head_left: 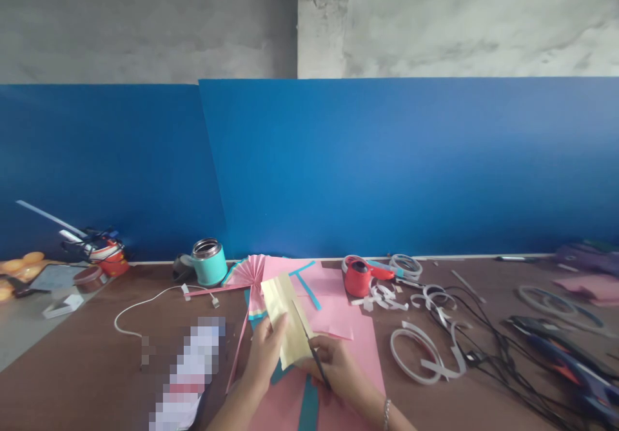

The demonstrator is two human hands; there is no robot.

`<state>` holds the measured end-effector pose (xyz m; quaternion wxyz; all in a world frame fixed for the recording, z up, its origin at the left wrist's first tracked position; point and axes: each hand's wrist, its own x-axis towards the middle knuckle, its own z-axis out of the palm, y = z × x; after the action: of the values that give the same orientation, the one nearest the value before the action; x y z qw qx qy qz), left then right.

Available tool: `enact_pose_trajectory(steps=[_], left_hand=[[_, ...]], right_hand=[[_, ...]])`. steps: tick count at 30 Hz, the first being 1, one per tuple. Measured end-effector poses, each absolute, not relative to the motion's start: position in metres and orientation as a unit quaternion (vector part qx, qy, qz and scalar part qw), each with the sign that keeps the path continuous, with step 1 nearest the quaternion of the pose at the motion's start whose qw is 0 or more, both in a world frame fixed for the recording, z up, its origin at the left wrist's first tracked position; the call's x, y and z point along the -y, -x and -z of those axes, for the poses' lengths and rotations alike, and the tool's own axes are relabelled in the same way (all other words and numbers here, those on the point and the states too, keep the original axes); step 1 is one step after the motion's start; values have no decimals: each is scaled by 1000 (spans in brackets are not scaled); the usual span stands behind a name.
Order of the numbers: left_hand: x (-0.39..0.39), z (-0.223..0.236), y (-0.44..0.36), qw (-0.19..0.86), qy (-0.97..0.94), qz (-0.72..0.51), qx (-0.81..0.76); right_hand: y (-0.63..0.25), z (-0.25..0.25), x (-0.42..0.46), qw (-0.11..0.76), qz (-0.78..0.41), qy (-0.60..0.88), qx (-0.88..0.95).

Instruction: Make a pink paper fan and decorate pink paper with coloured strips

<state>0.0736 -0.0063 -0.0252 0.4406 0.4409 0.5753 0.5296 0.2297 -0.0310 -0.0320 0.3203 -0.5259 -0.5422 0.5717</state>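
Observation:
My left hand (268, 344) pinches the left edge of a pale yellow sheet of paper (279, 299), with visible crease lines, held above the table. In my right hand (336, 363) is a pair of dark-handled scissors (316, 360). Their thin blade lies along the right side of the yellow paper; whether it is cutting cannot be made out. Beneath both hands are pink paper sheets (360, 334) and teal strips (308, 405). Just beyond them sits a pleated pink paper fan (254, 273), and a blue strip (308, 289) rests on the pink paper.
A turquoise flask (210, 266) stands at the back left, near a white cable (140, 299). A blurred-out phone-like object (188, 379) lies left of my hands. To the right are a red tape dispenser (358, 280), curled white strips (416, 357) and black cables (503, 347). A blue partition (387, 166) rises behind.

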Motion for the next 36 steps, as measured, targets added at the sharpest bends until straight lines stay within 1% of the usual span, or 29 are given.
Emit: enact_pose_trajectory(steps=[5, 11, 16, 20, 26, 36], left_hand=[[6, 26, -74, 437, -457, -521, -573], [7, 22, -74, 431, -476, -511, -572], [9, 21, -75, 422, -481, -505, -579], [9, 21, -76, 440, -496, -496, -560], [10, 18, -76, 447, -493, -502, -552], [13, 9, -79, 459, -504, -496, -537]], right_hand=[[-229, 28, 32, 329, -578, 515, 540], [-229, 38, 30, 348, -576, 505, 540], [-229, 37, 29, 335, -584, 514, 531], [-231, 34, 30, 335, -587, 510, 532], [-231, 44, 28, 372, -588, 484, 531], [-230, 40, 26, 371, -598, 489, 515]])
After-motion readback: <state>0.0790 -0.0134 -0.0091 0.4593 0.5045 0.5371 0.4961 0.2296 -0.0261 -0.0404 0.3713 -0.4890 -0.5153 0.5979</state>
